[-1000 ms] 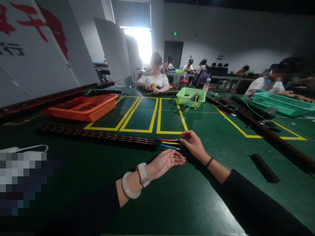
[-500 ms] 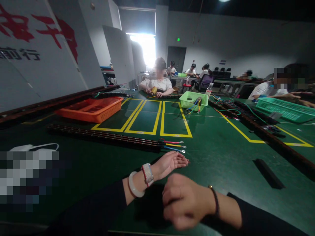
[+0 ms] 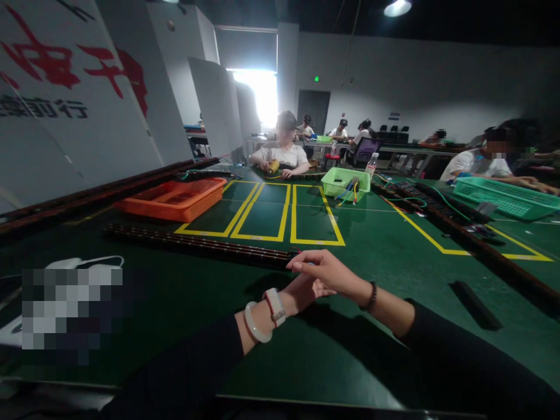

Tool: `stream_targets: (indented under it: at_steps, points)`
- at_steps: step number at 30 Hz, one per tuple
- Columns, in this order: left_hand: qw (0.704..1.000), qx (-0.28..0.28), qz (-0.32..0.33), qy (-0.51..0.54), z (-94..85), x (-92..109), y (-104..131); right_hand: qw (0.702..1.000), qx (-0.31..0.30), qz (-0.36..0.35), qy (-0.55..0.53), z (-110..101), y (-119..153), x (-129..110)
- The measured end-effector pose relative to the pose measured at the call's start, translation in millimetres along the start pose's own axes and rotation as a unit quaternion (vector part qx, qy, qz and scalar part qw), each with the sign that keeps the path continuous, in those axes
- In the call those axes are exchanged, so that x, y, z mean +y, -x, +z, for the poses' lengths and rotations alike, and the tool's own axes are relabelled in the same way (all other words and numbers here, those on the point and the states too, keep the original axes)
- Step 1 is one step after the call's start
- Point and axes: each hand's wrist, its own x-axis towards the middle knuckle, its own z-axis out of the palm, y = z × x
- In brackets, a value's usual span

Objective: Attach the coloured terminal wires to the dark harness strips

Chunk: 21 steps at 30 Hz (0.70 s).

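Observation:
My right hand (image 3: 330, 273) is over the table, fingers extended to the left, above my left hand (image 3: 305, 291), and covers part of it. The left palm faces up with fingers apart; nothing shows in either hand. A white bangle (image 3: 257, 322) and a watch with a woven band (image 3: 275, 307) are on my left wrist, a dark bead bracelet (image 3: 371, 296) on the right. Just beyond my hands lies a long dark bundle of strips (image 3: 210, 245), its right end and most of its wire leads hidden by my right hand.
An orange basket (image 3: 184, 204) stands at the left, a light green basket (image 3: 345, 182) with wires at centre back, a teal basket (image 3: 503, 198) at right. A black bar (image 3: 475, 304) lies right of my hands. People sit behind. Yellow-taped frames mark the green table (image 3: 394, 262).
My right hand has risen away from me and opened from a curled shape, now overlapping my left hand. The view has tilted slightly up and turned left.

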Motion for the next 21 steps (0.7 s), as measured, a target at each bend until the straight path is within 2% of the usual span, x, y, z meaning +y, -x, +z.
stream_targets:
  at_steps: [3,8,11,13,16,18,21]
  points:
    - [0.999,-0.033,-0.009,0.008,1.6,-3,4,0.998,-0.009,0.049,-0.047,-5,-21,20]
    - [0.999,-0.038,-0.028,0.007,-1.1,-7,2,0.997,-0.013,0.074,-0.027,-6,-46,41]
    - [0.998,-0.044,-0.032,0.009,-2.5,-7,2,0.996,-0.017,0.070,0.044,-5,-60,41]
    - [0.998,-0.050,-0.029,0.012,-3.3,-8,2,0.987,-0.007,0.051,0.151,-4,-68,37]
    - [0.998,-0.056,-0.016,0.014,-4.8,-11,1,0.938,-0.002,-0.017,0.346,2,-77,32]
    - [0.998,-0.057,-0.005,0.011,-6.0,-14,-1,0.896,-0.031,-0.050,0.440,9,-82,34]
    - [0.998,-0.056,0.008,0.002,-7.7,-19,-5,0.846,-0.087,-0.044,0.524,20,-89,41]
